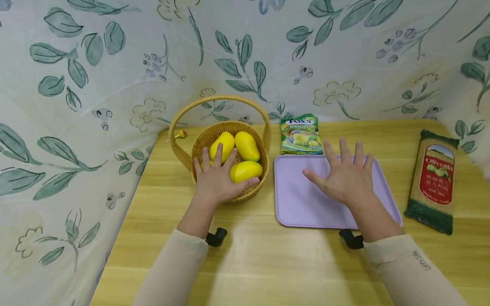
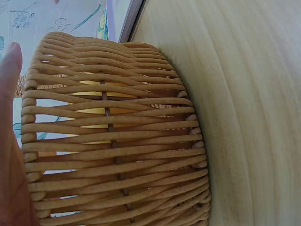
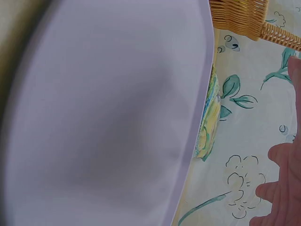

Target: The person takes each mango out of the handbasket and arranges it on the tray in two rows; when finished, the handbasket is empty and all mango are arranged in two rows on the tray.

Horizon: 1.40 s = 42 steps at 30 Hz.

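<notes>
Fingers spread, my left hand [image 1: 216, 180] is held over the front of a wicker basket [image 1: 202, 101] with a tall arched handle. Inside the basket lie several yellow mangoes [image 1: 246, 146], one of them mostly hidden by the hand. In the left wrist view the woven basket wall [image 2: 113, 136] fills the middle, with yellow showing through its gaps. My right hand [image 1: 346, 180], fingers also spread wide, hovers above a lilac tray [image 1: 298, 208]. The right wrist view shows the bare tray surface [image 3: 108, 117] below the hand. Neither hand holds anything.
Behind the tray lies a green Fox's candy bag [image 1: 301, 135]. A pack of Olivoila spaghetti [image 1: 434, 182] lies at the right. A small red-and-yellow item [image 1: 181, 134] sits left of the basket. Leaf-patterned cloth [image 1: 245, 55] hangs along the back and left of the wooden table [image 1: 275, 267].
</notes>
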Each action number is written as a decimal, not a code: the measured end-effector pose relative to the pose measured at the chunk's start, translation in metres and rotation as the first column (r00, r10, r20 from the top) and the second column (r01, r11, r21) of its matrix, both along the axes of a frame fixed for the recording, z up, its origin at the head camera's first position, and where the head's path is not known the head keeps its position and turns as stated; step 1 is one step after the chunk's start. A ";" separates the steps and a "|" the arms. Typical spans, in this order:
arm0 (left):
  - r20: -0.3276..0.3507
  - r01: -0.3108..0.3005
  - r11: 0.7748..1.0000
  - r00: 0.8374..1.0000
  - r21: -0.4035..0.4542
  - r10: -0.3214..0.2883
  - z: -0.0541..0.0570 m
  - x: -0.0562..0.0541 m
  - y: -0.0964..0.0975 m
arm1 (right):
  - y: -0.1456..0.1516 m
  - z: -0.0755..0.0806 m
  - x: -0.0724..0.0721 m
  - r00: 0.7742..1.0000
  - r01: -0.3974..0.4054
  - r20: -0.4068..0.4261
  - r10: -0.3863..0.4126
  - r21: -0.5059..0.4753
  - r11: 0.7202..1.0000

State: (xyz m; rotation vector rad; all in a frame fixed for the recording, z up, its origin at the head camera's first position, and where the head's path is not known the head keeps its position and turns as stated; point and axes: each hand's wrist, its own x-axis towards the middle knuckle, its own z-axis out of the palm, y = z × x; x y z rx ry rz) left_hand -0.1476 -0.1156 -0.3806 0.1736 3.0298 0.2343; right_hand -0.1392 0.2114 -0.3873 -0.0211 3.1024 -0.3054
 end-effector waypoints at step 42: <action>-0.297 0.007 0.537 0.839 0.844 0.455 -0.053 0.053 -0.040 | -0.076 0.009 0.062 0.937 -0.316 -0.238 0.255 -0.271 0.909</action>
